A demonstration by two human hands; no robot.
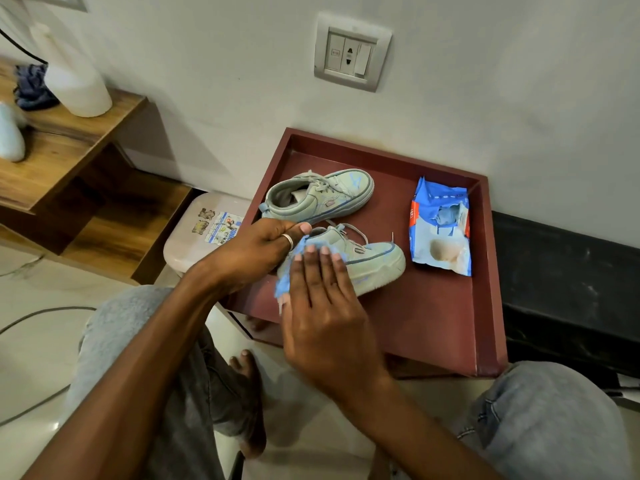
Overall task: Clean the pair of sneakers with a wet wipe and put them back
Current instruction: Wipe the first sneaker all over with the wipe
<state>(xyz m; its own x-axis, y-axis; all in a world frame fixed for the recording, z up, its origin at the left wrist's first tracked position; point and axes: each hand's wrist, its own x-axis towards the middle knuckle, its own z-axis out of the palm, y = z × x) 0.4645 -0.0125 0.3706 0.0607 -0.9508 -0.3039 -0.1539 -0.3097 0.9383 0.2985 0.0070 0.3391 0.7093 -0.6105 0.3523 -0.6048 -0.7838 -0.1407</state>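
Observation:
Two pale green sneakers lie on a dark red tray table [433, 306]. The far sneaker [322, 195] rests on its sole near the back, untouched. My left hand [256, 251] grips the heel end of the near sneaker [374, 265], thumb over its collar. With straight fingers, my right hand [322, 306] presses a blue wet wipe [285, 282] flat against that sneaker's side. Part of the wipe hangs below my palm.
An opened blue wet-wipe pack [440, 230] lies on the tray's right side. A white stool [197, 233] with stickers stands left of the tray, beside a wooden shelf [69, 147] holding a white bottle [76, 81]. My knees and a bare foot are below the tray.

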